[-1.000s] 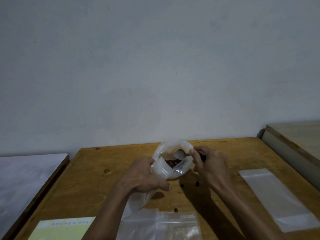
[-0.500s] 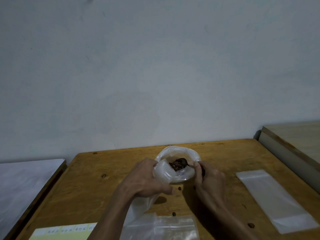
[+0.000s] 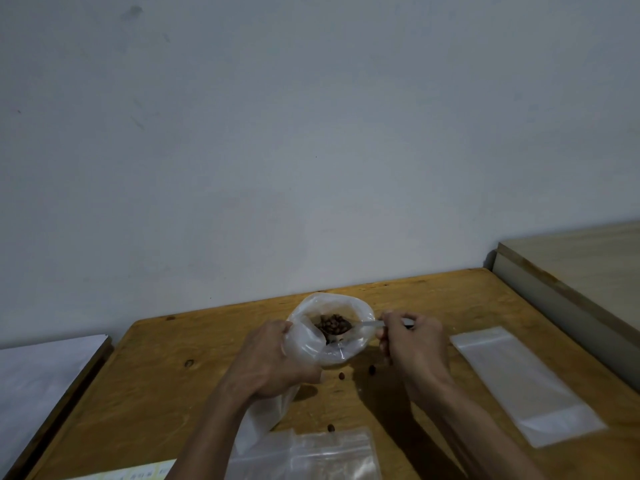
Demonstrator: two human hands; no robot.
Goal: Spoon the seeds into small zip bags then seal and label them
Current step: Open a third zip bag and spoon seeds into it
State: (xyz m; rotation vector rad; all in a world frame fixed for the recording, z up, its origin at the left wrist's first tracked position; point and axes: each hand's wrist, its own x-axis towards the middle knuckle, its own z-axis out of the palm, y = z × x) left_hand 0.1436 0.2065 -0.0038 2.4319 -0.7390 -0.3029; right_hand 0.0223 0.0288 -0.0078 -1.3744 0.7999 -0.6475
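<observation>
My left hand (image 3: pixel 273 362) grips the side of a clear plastic bag (image 3: pixel 311 344) and holds its mouth wide. My right hand (image 3: pixel 412 344) pinches the handle of a small spoon (image 3: pixel 363 325) whose bowl, heaped with brown seeds (image 3: pixel 332 323), sits in the bag's mouth. A few loose seeds (image 3: pixel 372 368) lie on the wooden table (image 3: pixel 166 375) under the bag. An empty zip bag (image 3: pixel 526 382) lies flat to the right. More flat zip bags (image 3: pixel 311 455) lie at the near edge, beside a yellow label sheet (image 3: pixel 138 474).
A white sheet (image 3: pixel 34 393) covers a surface to the left of the table. A pale wooden surface (image 3: pixel 581 268) stands at the right, against the grey wall.
The right hand has drawn back to the right, and the spoon's bowl full of seeds now shows in the bag's mouth. The left hand keeps its grip on the bag.
</observation>
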